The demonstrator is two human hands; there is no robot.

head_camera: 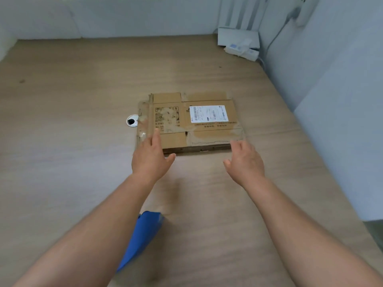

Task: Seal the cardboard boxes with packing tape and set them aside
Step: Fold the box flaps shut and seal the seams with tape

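Observation:
A flattened brown cardboard box (pixel 190 121) with a white shipping label lies on the wooden table (pixel 72 141), old clear tape on its flaps. My left hand (pixel 151 156) reaches over the box's near left corner with straight fingers on or just above the cardboard. My right hand (pixel 244 160) is open at the box's near right corner, fingers spread, holding nothing. A blue tape dispenser (pixel 143 235) lies on the table near me, partly hidden under my left forearm.
A round cable grommet (pixel 132 120) is set in the table just left of the box. A white power strip and a white box (pixel 240 43) sit at the far right corner by the wall, with a cable running up.

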